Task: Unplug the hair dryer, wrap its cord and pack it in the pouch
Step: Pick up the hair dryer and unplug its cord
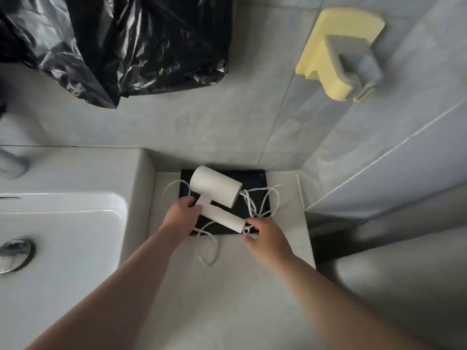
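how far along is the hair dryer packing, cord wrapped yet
Likely done: unplugging, as the cord lies in loose loops on the counter; the plug is not clear. In hand: the left hand grips the hair dryer by its handle, the right hand pinches the cord at the handle's end. Left: wrapping the cord, then packing into the black pouch lying flat under the dryer.

Grey tiled wall (252, 109), white sink (63, 223), pale counter (227, 286), black plastic bag (113, 41)

Soft even daylight, glare on black plastic bag (121, 41), blurred, warped edges.
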